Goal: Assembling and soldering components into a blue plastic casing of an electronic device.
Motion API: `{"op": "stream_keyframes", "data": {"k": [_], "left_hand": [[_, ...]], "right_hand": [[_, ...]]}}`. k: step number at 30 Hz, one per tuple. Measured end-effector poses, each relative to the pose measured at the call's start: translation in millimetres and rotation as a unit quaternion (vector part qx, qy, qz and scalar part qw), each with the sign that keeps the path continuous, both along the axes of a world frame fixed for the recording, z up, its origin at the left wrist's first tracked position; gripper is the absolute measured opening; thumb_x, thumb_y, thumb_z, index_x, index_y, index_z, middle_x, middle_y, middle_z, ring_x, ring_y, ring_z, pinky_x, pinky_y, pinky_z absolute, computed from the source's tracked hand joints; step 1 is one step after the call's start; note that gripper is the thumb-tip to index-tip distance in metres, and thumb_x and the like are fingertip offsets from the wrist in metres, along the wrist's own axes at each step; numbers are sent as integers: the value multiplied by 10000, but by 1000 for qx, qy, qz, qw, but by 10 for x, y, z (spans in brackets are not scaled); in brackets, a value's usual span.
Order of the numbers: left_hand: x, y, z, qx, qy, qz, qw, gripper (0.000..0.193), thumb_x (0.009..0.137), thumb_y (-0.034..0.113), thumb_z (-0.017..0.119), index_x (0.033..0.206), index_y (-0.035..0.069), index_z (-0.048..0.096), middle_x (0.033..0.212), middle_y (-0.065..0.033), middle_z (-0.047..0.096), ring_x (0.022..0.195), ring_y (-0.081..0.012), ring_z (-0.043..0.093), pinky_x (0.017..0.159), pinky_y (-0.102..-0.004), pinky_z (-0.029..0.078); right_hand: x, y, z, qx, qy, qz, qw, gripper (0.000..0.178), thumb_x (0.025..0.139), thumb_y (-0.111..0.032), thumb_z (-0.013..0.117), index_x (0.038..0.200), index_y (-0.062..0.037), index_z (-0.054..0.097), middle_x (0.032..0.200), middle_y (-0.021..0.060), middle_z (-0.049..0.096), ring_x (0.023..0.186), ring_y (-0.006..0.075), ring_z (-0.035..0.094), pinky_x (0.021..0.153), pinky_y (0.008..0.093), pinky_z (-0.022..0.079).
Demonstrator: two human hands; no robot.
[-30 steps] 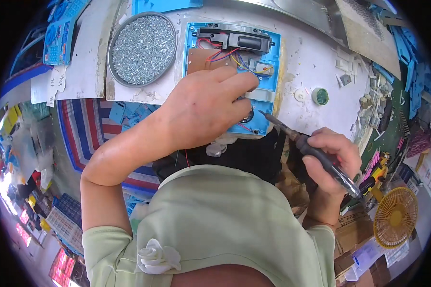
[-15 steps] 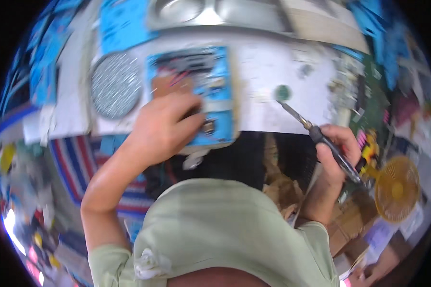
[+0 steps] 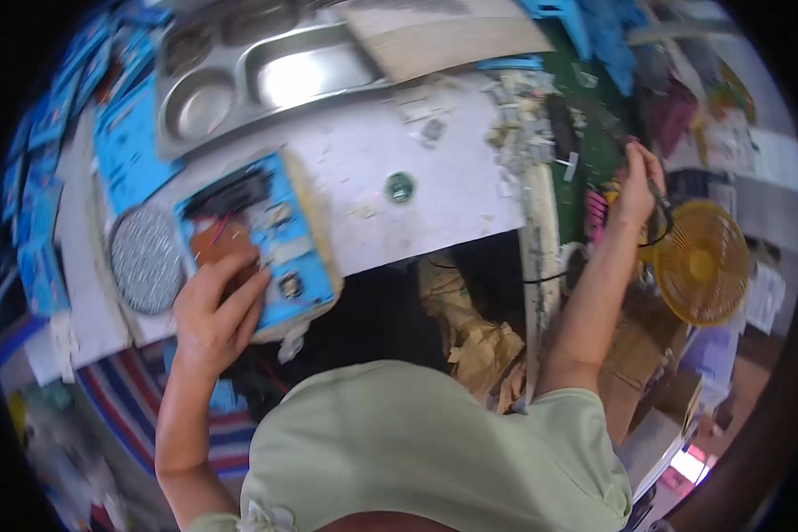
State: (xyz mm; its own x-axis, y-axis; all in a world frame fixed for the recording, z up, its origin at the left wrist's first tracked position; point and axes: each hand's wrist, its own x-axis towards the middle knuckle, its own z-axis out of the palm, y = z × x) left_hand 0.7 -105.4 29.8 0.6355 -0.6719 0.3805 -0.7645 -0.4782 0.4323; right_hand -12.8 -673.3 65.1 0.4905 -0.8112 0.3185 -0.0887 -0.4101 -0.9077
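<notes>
On the table at the left lies a blue plastic casing (image 3: 300,282) holding black parts, thin red wires and a brown circuit board (image 3: 215,238). My left hand (image 3: 211,310) is closed at the board's near edge, its curled fingers hiding the contact. Out to the right, past the table's edge, my right hand (image 3: 638,188) is closed around a soldering iron, largely hidden by the fingers. Its black cord (image 3: 663,213) hangs down from that hand. A small round green dish (image 3: 399,187) sits on the table between the hands.
Left of the casing is a round tin of thin silvery pieces (image 3: 146,259). A steel compartment tray (image 3: 315,66) and a cardboard sheet (image 3: 452,40) lie at the back. Small pale parts (image 3: 519,115) crowd the right edge. A yellow basket (image 3: 700,263) stands right.
My right hand has carried the soldering iron up and right, away from above the table. The view has turned, so the table things appear further left; my left hand stays at the board.
</notes>
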Motion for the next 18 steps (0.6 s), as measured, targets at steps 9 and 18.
{"op": "stream_keyframes", "data": {"k": [9, 18], "left_hand": [[-81, 109, -32, -24, 49, 42, 998, 406, 712, 1, 782, 1105, 93, 739, 1146, -113, 662, 902, -293, 675, 734, -386, 553], [115, -149, 89, -13, -34, 123, 992, 380, 710, 102, 789, 1087, 138, 754, 1009, -48, 597, 890, -236, 590, 829, -400, 427]], "right_hand": [[-225, 1304, -282, 280, -59, 232, 930, 306, 968, -108, 661, 1233, 39, 620, 945, 103, 682, 711, 147, 601, 677, 306, 540], [465, 3303, -264, -236, 170, 505, 813, 192, 732, -175, 814, 756, -71, 655, 716, 68, 635, 720, 273, 599, 647, 395, 482]]}}
